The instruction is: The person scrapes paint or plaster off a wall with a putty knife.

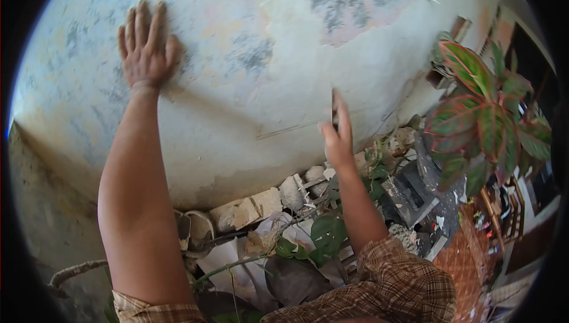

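Note:
My left hand lies flat against a weathered wall, palm down with its fingers stretched upward. To the right and lower, my right hand is closed on a thin flat tool, dark and seen nearly edge-on. Blur hides the tool's exact kind, and I cannot tell whether it touches the wall. The wall's pale paint is patchy, with dark grey stains and peeled pinkish and orange spots. A thin scratched line runs across the plaster left of my right hand.
Along the wall's foot lie broken blocks, a round pot and rubble. Green vine leaves trail between my arms. A potted plant with red-edged leaves stands at the right, near reddish floor tiles.

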Motion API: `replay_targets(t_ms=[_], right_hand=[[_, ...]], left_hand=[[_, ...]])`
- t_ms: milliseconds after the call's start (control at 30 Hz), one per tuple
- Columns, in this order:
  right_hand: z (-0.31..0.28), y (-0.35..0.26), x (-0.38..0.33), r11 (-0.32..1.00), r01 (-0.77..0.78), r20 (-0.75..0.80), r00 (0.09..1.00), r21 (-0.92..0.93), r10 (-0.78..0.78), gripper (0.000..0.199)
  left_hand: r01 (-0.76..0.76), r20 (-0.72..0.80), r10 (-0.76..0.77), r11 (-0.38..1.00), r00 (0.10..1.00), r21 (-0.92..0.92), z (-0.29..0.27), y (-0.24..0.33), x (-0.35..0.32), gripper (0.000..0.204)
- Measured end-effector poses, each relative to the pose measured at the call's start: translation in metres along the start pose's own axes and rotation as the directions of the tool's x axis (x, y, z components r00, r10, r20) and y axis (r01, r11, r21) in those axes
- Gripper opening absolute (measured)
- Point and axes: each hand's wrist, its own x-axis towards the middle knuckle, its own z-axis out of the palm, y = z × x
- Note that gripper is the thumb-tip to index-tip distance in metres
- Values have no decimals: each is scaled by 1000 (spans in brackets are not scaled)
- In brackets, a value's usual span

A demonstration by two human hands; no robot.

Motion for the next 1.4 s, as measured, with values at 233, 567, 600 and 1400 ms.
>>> replay_targets(t_ms=[233,567,600,1400], right_hand=[[44,51,111,609,309,-6,889,-731,-458,68],[56,12,134,800,62,-130,976,-597,-173,76],[59,3,133,747,22,-83,991,-665,-104,80],[62,-4,189,969,-78,-433,901,-236,-33,56]], left_hand=[[-62,-118,56,997,991,-47,4,1,2,58],[-61,-98,59,998,993,-18,12,-11,-2,55],[-58,-112,55,998,992,-17,13,-11,-2,55],[-38,-113,38,999,993,-3,16,-7,-5,56]])
